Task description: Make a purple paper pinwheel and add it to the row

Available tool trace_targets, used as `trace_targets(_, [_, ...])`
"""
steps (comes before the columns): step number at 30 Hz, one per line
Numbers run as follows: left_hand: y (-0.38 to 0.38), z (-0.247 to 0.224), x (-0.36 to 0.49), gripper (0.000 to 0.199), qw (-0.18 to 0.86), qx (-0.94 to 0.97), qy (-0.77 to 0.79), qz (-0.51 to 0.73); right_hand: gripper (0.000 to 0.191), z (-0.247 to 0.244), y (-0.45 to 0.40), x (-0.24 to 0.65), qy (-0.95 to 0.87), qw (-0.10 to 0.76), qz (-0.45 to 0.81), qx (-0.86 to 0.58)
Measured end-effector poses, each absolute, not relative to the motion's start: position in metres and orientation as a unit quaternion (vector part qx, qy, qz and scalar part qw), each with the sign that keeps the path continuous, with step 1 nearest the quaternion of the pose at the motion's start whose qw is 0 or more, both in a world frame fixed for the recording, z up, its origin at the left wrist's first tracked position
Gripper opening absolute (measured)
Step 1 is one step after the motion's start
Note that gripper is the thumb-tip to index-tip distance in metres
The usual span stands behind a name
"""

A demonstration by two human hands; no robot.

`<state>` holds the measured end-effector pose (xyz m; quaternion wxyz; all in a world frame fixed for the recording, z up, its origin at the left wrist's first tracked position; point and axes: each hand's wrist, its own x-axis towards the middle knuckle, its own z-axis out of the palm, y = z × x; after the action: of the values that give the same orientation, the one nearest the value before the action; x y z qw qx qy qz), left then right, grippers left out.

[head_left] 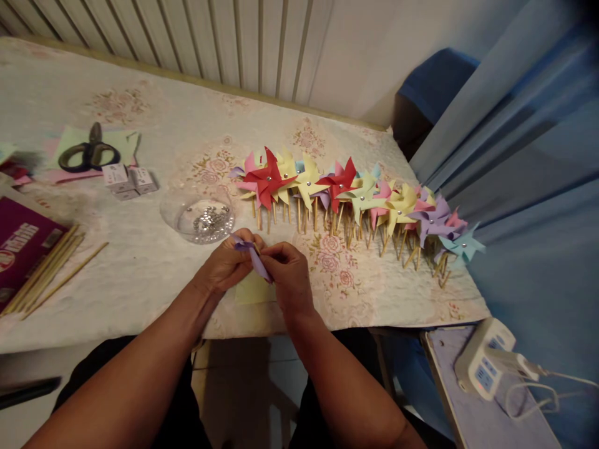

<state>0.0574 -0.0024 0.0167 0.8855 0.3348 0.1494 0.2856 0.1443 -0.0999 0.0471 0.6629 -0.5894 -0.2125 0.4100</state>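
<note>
Between my two hands, over the table's near edge, is a piece of purple paper (259, 263), folded and curled. My left hand (234, 262) is closed on its left side. My right hand (289, 268) pinches it from the right; the fingertips partly hide it. A pale yellow paper sheet (253, 292) lies on the cloth just below my hands. Right behind my left hand stands a clear round tub (180, 215) holding small shiny metal pins (213, 221). To the right, many paper pinwheels (309, 181) in several colours lie in a row with their wooden sticks toward me.
Black-handled scissors (88, 154) rest on coloured paper (126, 140) at the left, beside small white boxes (131, 181). Wooden sticks (51, 265) lie on a purple package (28, 240). A power strip (486, 358) with cables sits on a side surface at lower right, near a blue curtain (528, 187).
</note>
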Motion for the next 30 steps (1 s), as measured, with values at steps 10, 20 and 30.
trace_targets(10, [-0.002, 0.015, 0.058, 0.028, 0.877, 0.338, 0.163, 0.301, 0.010, 0.057, -0.102, 0.140, -0.212, 0.666, 0.392, -0.598])
trace_targets(20, [-0.001, 0.013, 0.056, 0.025, 0.889, 0.325, 0.124, 0.296, 0.008, 0.058, -0.104, 0.135, -0.219, 0.661, 0.385, -0.606])
trace_targets(30, [-0.002, 0.015, 0.056, 0.026, 0.884, 0.336, 0.140, 0.295, 0.010, 0.059, -0.105, 0.135, -0.225, 0.658, 0.384, -0.607])
